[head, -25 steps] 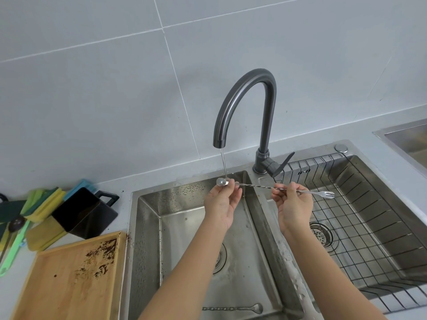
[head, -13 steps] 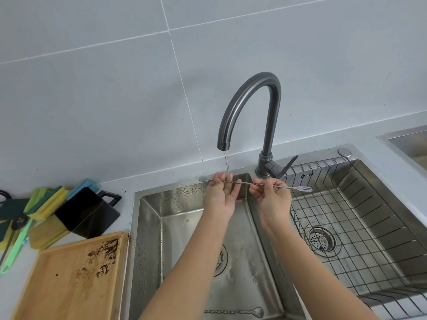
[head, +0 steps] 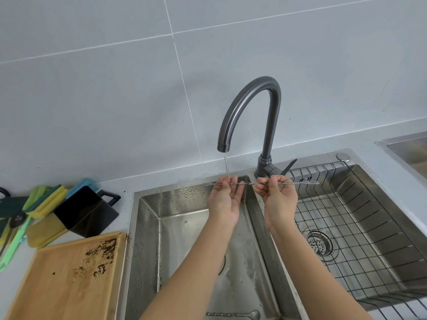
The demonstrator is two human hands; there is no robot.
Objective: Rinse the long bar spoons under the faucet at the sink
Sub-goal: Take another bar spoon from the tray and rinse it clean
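A long twisted bar spoon (head: 248,183) lies level under the dark gooseneck faucet (head: 249,107), its fork end (head: 310,182) pointing right over the right basin. A thin stream of water (head: 226,166) falls onto its stem. My left hand (head: 225,199) pinches the stem right under the stream. My right hand (head: 278,197) pinches the stem further right. A second bar spoon (head: 233,314) lies on the floor of the left basin (head: 147,227), at the bottom edge of the view.
The right basin holds a black wire rack (head: 360,227) over a drain strainer (head: 320,243). Left of the sink are a wooden tray (head: 57,282) with dark crumbs, a tipped black container (head: 85,211) and several green and yellow sponges (head: 44,199). Another sink edge (head: 406,146) shows far right.
The spoon has slid leftward through the stream, so water now hits the stem instead of the bowl end. My hands stay on the stem, slightly further apart than half a second ago.
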